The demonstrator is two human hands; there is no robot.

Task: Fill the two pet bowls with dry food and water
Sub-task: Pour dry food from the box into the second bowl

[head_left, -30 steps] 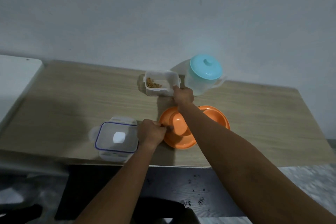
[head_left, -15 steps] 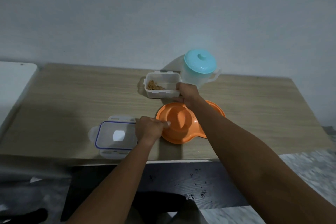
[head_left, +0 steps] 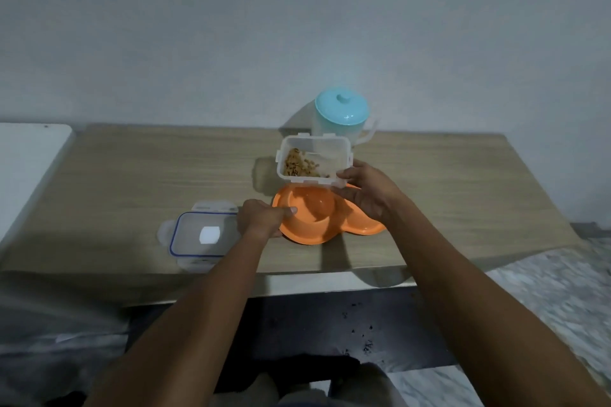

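A pale grey wall is being faced, and a light wooden table is being viewed from above, its near edge lying across the middle of the view. At the far left, a white surface is being shown beside the table. On the near left part of the table, a clear lid with a blue seal is lying flat. Just right of it, the left hand is being closed over the left rim of the orange double pet bowl, with the thumb being laid along the rim's top. The bowl's left basin is being seen without food; its right basin is being mostly hidden by the right forearm. Over the far edge of the bowl, a clear food container is being held tilted toward the camera, with dry food being gathered in its lower left part. The container's near right corner is being pinched by the right hand, thumb on top and fingers underneath. Behind the container, by the wall, a pitcher with a light blue lid is being left standing upright.
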